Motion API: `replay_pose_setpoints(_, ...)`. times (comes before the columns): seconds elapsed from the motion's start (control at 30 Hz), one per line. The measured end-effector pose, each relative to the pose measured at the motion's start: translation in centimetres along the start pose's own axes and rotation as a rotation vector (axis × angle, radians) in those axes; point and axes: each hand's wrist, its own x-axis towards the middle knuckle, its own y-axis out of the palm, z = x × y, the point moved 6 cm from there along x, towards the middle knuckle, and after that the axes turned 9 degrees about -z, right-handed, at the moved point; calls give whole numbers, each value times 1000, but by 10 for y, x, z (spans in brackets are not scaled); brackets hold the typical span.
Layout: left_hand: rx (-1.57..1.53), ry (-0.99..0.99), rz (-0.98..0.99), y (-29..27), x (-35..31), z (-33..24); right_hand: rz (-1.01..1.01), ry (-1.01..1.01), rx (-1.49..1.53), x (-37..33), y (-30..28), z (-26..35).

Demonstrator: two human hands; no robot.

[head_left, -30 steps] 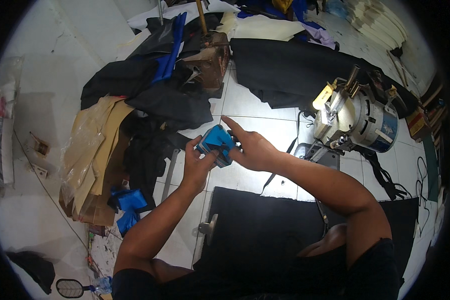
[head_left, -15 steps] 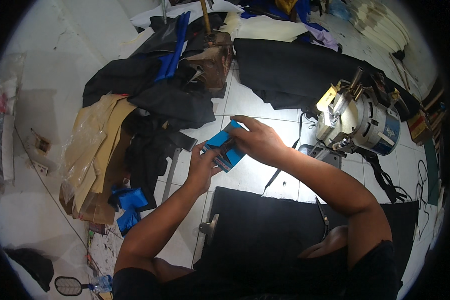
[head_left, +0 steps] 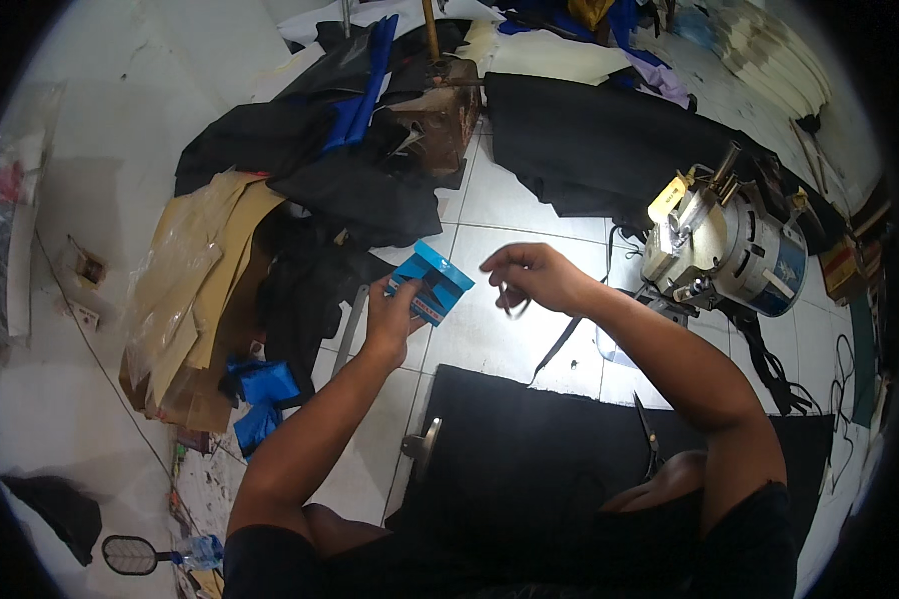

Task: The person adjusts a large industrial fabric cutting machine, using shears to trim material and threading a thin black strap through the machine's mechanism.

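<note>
A small flat blue box (head_left: 432,287) with dark markings is tilted in my left hand (head_left: 390,324). My left thumb lies across its front face, and the other fingers are behind it. To the right of the box, apart from it, is my right hand (head_left: 544,278), its fingers curled in toward the thumb. A thin curved sliver shows below those fingertips, too blurred to name. Below my hands a black cloth (head_left: 529,429) lies spread over the white tiles, with scissors (head_left: 650,439) and a metal clamp (head_left: 425,441) on it.
A motor-driven cutting machine (head_left: 724,245) stands at the right. Dark fabric (head_left: 355,195), brown paper sheets (head_left: 195,275) and blue foil packets (head_left: 267,384) are heaped at the left. A rusty metal block (head_left: 448,120) and a long black cloth roll (head_left: 609,140) lie farther back.
My right hand has come off the box and moved right, its fingers now curled. The box has shifted slightly left and turned in my left hand. The whole view has shifted slightly.
</note>
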Motion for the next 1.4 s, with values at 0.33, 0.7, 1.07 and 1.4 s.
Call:
replay_pose_setpoints(0.33, 44, 77, 74, 10, -10, 4, 47, -184, -524, -18, 52, 19)
replay_pose_setpoints(0.7, 147, 156, 188, 39, -30, 11, -224, -185, -910, -3, 17, -8)
replay_pose_setpoints(1.07, 205, 157, 37, 17, -15, 29, -386, -18, -677, 21, 40, -48)
replay_pose_setpoints(1.4, 175, 85, 61, 26, -12, 42, -220, 211, -327, 22, 35, -69)
